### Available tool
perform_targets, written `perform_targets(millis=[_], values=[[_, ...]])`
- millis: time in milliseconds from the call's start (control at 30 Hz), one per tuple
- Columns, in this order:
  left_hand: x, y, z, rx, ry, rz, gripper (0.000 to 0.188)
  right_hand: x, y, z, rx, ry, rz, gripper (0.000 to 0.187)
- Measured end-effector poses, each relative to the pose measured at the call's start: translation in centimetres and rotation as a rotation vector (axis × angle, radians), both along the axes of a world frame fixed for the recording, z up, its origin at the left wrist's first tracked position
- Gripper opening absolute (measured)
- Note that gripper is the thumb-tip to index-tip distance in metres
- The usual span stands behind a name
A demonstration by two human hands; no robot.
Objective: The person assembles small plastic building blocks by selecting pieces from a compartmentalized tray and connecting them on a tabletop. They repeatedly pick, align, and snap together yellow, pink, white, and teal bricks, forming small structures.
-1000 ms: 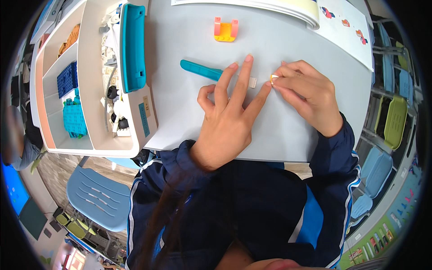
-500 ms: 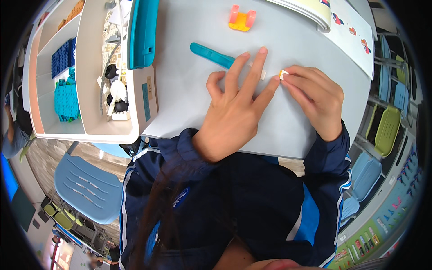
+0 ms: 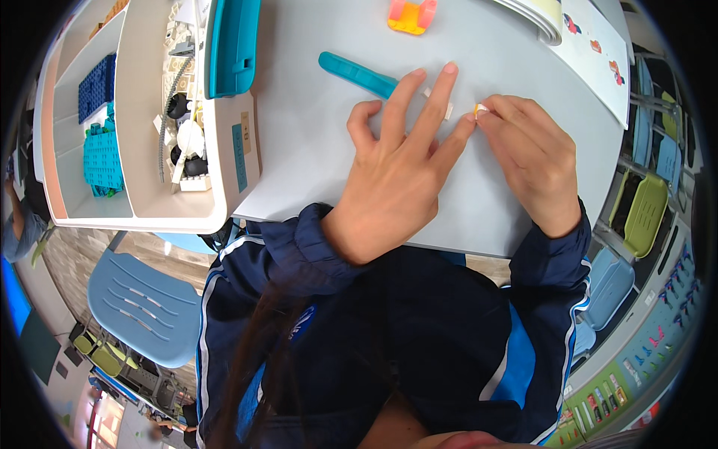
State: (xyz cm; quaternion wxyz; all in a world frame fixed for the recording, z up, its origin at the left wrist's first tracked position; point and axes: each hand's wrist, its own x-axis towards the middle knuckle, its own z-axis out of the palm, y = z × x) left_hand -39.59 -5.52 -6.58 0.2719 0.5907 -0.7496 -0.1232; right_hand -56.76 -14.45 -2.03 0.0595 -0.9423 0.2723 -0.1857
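Observation:
My left hand lies flat on the grey table with its fingers spread, pressing on a small white piece that mostly hides under the fingers. My right hand pinches a tiny white and yellow piece at its fingertips, right beside my left ring finger. A teal bar-shaped tool lies just beyond my left fingers, its near end covered by them. An orange and pink brick build stands farther back on the table.
A white sorting tray with a teal lid, blue and teal plates and several small parts sits at the left. An open booklet lies at the back right. Blue and green chairs stand around the table.
The view has shifted so the table things sit higher in the picture. Both hands stay together on the small pieces, the left fingers spreading a little wider.

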Motion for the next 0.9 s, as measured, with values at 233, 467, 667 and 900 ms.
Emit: perform_targets(millis=[233,467,667,900], values=[[0.1,0.0,0.2,0.026,0.054,-0.012,0.06,0.1,0.0,-0.1,0.015,0.0,0.009,0.024],[0.4,0.3,-0.7,-0.024,0.161,-0.012,0.055,-0.1,0.4,-0.5,0.257,-0.076,-0.15,0.02],[1.4,0.1,0.2,-0.101,0.383,0.003,0.04,-0.4,-0.3,0.2,0.442,-0.159,-0.186,0.029],[1.7,-0.2,0.7,-0.172,0.461,0.04,0.032,0.1,-0.2,0.1,0.265,-0.212,-0.069,0.03]])
